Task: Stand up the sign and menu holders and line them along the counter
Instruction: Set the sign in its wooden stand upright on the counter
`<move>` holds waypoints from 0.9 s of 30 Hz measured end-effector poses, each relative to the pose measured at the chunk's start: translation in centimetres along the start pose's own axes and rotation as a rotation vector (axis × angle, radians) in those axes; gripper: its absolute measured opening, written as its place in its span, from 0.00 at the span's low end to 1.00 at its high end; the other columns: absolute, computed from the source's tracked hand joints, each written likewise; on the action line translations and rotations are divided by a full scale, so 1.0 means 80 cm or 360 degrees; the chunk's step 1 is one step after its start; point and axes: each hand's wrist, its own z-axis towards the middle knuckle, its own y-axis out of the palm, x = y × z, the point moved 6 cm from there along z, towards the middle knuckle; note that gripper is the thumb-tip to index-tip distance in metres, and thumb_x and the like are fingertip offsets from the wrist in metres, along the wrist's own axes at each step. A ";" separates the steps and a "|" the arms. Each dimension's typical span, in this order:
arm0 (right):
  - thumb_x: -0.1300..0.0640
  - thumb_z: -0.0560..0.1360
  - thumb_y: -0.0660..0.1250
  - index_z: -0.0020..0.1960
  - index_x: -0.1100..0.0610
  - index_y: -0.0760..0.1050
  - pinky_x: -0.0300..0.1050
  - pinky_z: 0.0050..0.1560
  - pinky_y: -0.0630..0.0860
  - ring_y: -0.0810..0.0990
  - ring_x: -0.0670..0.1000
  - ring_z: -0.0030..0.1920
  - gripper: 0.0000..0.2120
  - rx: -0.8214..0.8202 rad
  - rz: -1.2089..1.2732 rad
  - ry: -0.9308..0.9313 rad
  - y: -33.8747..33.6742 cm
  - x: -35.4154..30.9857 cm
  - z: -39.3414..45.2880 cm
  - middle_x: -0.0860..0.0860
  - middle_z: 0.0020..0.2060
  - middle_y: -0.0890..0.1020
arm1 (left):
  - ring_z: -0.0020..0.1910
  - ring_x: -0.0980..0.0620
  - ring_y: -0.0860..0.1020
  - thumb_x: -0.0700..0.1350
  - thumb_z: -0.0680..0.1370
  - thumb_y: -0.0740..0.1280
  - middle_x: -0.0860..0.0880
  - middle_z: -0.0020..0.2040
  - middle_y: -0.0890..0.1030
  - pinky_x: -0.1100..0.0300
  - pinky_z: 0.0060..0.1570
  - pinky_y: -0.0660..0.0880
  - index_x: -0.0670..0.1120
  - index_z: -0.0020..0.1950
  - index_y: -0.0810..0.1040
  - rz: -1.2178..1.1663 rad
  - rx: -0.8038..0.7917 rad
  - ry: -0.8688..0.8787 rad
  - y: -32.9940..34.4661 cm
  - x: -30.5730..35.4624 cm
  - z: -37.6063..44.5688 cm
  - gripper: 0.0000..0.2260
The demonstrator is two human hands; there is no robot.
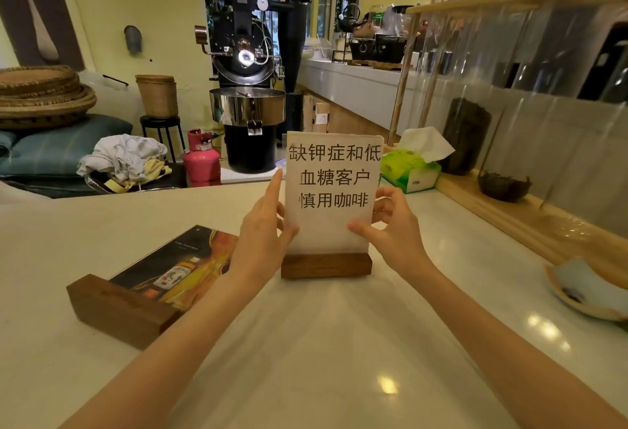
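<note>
Two holders on the bench [339, 343]. Sign holder [331, 190] stands upright mid-bench, long axis vertical, printed face toward the camera, panel seated in its wooden base [326, 265], base flat on the bench with its length running left-right. Left hand [261, 228] grip clamped on the panel's left edge, thumb on the front, index finger up along the edge. Right hand [390, 224] grip clamped on the right edge, thumb on the front face. Menu holder [159, 279] lies flat on its back to the left, long axis diagonal, wooden base at near-left, top toward far-right, passing behind the left wrist. Open bench in front and to the near right. One tissue pack [411, 170] behind-right of the sign, one dish [584, 289] at the right edge. Wooden rack [509, 211] runs along the right side.
</note>
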 end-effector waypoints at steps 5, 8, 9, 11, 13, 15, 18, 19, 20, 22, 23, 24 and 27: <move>0.58 0.64 0.75 0.53 0.52 0.64 0.42 0.46 0.77 0.78 0.50 0.47 0.24 0.0005 0.0003 -0.0038 -0.002 -0.005 -0.007 0.48 0.47 0.77 | 0.43 0.52 0.75 0.37 0.70 0.69 0.50 0.45 0.72 0.60 0.46 0.71 0.50 0.72 0.48 0.0032 0.0014 0.0006 0.000 0.004 -0.007 0.38; 0.58 0.64 0.75 0.53 0.52 0.64 0.41 0.46 0.77 0.78 0.50 0.47 0.24 0.0011 -0.0011 -0.0058 -0.002 -0.006 -0.010 0.49 0.48 0.77 | 0.44 0.52 0.74 0.38 0.71 0.68 0.50 0.46 0.71 0.59 0.46 0.71 0.50 0.72 0.49 0.0043 0.0011 -0.0015 0.000 0.005 -0.010 0.38; 0.58 0.64 0.75 0.53 0.52 0.64 0.41 0.45 0.77 0.78 0.49 0.47 0.24 0.0012 -0.0013 -0.0062 -0.003 -0.006 -0.010 0.49 0.48 0.77 | 0.44 0.52 0.74 0.38 0.71 0.68 0.50 0.46 0.71 0.59 0.45 0.71 0.49 0.72 0.50 0.0038 0.0016 -0.0021 -0.001 0.006 -0.010 0.37; 0.58 0.64 0.75 0.53 0.52 0.64 0.39 0.45 0.77 0.78 0.49 0.46 0.24 0.0018 -0.0014 -0.0064 -0.003 -0.006 -0.011 0.48 0.47 0.77 | 0.43 0.52 0.74 0.38 0.71 0.68 0.50 0.46 0.72 0.59 0.44 0.72 0.48 0.71 0.54 0.0017 0.0034 -0.0031 -0.001 0.006 -0.012 0.34; 0.58 0.65 0.74 0.53 0.53 0.64 0.39 0.44 0.77 0.78 0.48 0.46 0.24 0.0030 -0.0012 -0.0058 -0.003 -0.005 -0.011 0.48 0.47 0.77 | 0.42 0.53 0.73 0.38 0.71 0.68 0.49 0.46 0.73 0.60 0.42 0.72 0.48 0.69 0.57 0.0019 0.0061 -0.0028 -0.001 0.006 -0.012 0.31; 0.58 0.65 0.74 0.54 0.52 0.64 0.37 0.43 0.76 0.78 0.46 0.45 0.24 0.0044 -0.0017 -0.0056 -0.001 -0.004 -0.013 0.47 0.47 0.77 | 0.42 0.53 0.73 0.38 0.71 0.68 0.48 0.47 0.74 0.62 0.42 0.71 0.47 0.68 0.59 0.0035 0.0084 -0.0024 0.000 0.006 -0.014 0.29; 0.57 0.65 0.74 0.53 0.50 0.63 0.35 0.41 0.75 0.77 0.45 0.45 0.23 0.0056 -0.0015 -0.0058 0.000 -0.003 -0.015 0.46 0.47 0.77 | 0.43 0.53 0.72 0.38 0.71 0.68 0.46 0.49 0.75 0.60 0.43 0.71 0.47 0.68 0.59 0.0056 0.0071 -0.0032 0.002 0.005 -0.015 0.29; 0.57 0.65 0.74 0.53 0.50 0.63 0.34 0.41 0.75 0.77 0.44 0.44 0.23 0.0059 -0.0017 -0.0057 -0.001 -0.003 -0.016 0.46 0.47 0.76 | 0.43 0.53 0.72 0.38 0.71 0.68 0.45 0.49 0.76 0.60 0.43 0.71 0.47 0.67 0.59 0.0058 0.0065 -0.0038 0.003 0.004 -0.015 0.29; 0.57 0.65 0.74 0.53 0.50 0.63 0.34 0.41 0.75 0.77 0.44 0.44 0.23 0.0060 -0.0022 -0.0058 -0.001 -0.003 -0.016 0.46 0.47 0.76 | 0.44 0.53 0.72 0.38 0.71 0.68 0.45 0.50 0.76 0.60 0.44 0.71 0.47 0.67 0.59 0.0058 0.0065 -0.0041 0.003 0.004 -0.016 0.29; 0.57 0.65 0.74 0.53 0.50 0.63 0.35 0.41 0.75 0.77 0.44 0.44 0.23 0.0062 -0.0028 -0.0057 -0.001 -0.003 -0.017 0.46 0.47 0.76 | 0.44 0.53 0.72 0.38 0.71 0.68 0.44 0.50 0.76 0.60 0.44 0.71 0.47 0.67 0.59 0.0060 0.0068 -0.0048 0.003 0.005 -0.017 0.28; 0.57 0.65 0.74 0.53 0.50 0.63 0.35 0.41 0.75 0.77 0.44 0.44 0.23 0.0063 -0.0029 -0.0054 -0.002 -0.003 -0.017 0.46 0.47 0.77 | 0.44 0.53 0.72 0.38 0.71 0.67 0.44 0.51 0.76 0.60 0.44 0.71 0.47 0.67 0.59 0.0058 0.0069 -0.0055 0.003 0.005 -0.017 0.28; 0.57 0.65 0.74 0.53 0.50 0.63 0.35 0.41 0.75 0.77 0.44 0.44 0.23 0.0063 -0.0030 -0.0053 -0.002 -0.003 -0.018 0.47 0.47 0.77 | 0.44 0.53 0.72 0.38 0.71 0.67 0.44 0.51 0.76 0.60 0.45 0.71 0.47 0.67 0.59 0.0054 0.0070 -0.0062 0.002 0.006 -0.018 0.28; 0.57 0.65 0.74 0.52 0.51 0.64 0.36 0.41 0.76 0.77 0.43 0.44 0.23 0.0071 -0.0032 -0.0053 -0.002 -0.004 -0.019 0.47 0.46 0.77 | 0.47 0.50 0.74 0.38 0.72 0.67 0.42 0.53 0.76 0.55 0.47 0.75 0.45 0.67 0.59 0.0035 0.0060 -0.0062 0.001 0.010 -0.021 0.27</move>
